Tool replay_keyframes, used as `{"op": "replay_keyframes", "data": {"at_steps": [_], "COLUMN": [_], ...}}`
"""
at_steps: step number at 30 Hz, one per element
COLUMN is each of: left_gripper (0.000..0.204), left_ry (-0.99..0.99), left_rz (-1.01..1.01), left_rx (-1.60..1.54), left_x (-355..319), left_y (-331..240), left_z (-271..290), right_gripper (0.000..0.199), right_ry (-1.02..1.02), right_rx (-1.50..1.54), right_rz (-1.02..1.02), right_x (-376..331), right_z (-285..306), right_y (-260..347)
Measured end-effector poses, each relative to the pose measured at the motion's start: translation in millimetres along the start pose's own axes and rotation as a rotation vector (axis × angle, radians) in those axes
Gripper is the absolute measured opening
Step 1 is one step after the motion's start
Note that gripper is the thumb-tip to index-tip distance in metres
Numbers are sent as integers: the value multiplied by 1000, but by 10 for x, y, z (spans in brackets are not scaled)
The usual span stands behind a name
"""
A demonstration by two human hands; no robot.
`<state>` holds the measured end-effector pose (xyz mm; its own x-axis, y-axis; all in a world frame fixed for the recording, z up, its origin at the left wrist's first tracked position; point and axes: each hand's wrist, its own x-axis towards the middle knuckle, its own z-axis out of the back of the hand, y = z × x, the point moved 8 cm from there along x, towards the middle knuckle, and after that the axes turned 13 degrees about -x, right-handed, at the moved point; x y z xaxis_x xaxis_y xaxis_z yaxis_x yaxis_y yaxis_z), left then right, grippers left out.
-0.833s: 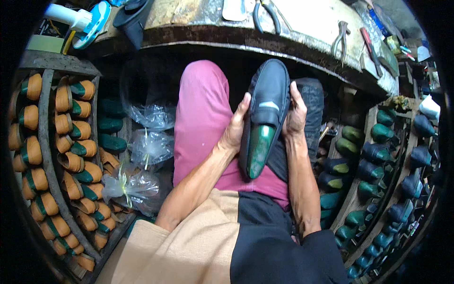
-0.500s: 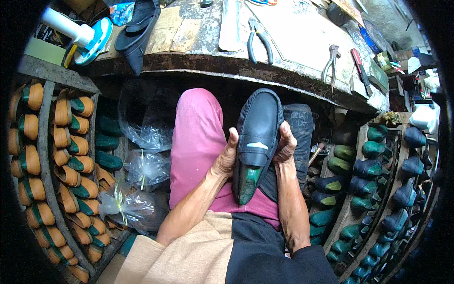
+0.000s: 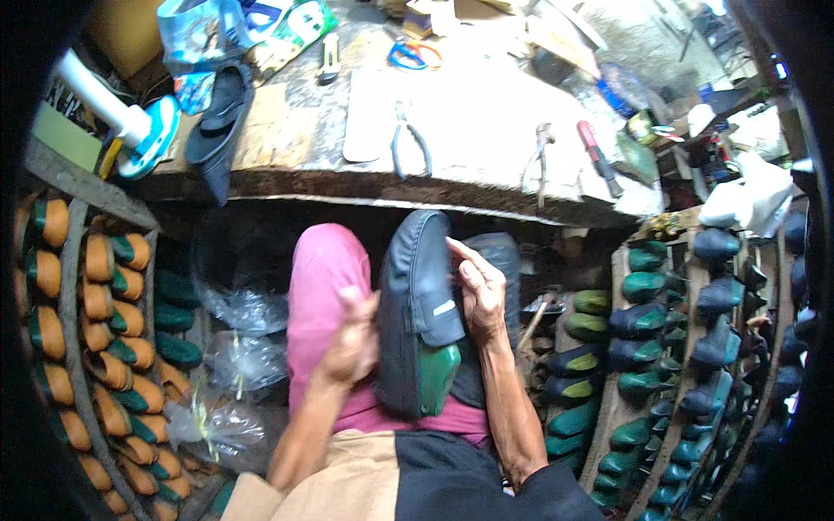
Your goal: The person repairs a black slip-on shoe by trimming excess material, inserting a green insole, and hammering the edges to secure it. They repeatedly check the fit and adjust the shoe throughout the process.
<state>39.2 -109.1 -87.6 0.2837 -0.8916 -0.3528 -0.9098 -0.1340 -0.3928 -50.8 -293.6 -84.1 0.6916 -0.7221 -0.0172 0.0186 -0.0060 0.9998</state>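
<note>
A black loafer upper stretched over a green shoe last is upright above my lap, toe pointing away and tilted so its left side shows. A small pale patch sits on its strap. My right hand grips its right side near the toe, with the fingers partly hidden behind it. My left hand is beside the shoe's left side, smeared by motion; its fingers are unclear, and I cannot tell whether it touches the shoe.
A workbench ahead carries pliers, pincers, a red-handled knife, scissors and a black shoe. Racks of tan shoes stand left, racks of dark and green lasted shoes right. Plastic bags lie beside my leg.
The shoe has turned to show its left side. My left hand has come away from its earlier grip and blurs. The view has shifted, showing more of the bench.
</note>
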Motion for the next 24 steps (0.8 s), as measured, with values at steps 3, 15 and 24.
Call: {"op": "replay_keyframes", "data": {"at_steps": [3, 15, 24], "left_gripper": [104, 84, 91], "left_ry": [2, 77, 146], "left_rz": [-239, -292, -356], "left_rx": [321, 942, 980], "left_x": [-317, 415, 69], "left_y": [-443, 367, 411], "left_z": [-10, -458, -258], "right_gripper": [31, 42, 54], "right_ry": [-274, -350, -34], "right_rx": [-335, -1425, -1544], "right_rz": [107, 88, 106], "right_x": [81, 1402, 2023], "right_z": [739, 1823, 1268], "right_y": [524, 1186, 710]}}
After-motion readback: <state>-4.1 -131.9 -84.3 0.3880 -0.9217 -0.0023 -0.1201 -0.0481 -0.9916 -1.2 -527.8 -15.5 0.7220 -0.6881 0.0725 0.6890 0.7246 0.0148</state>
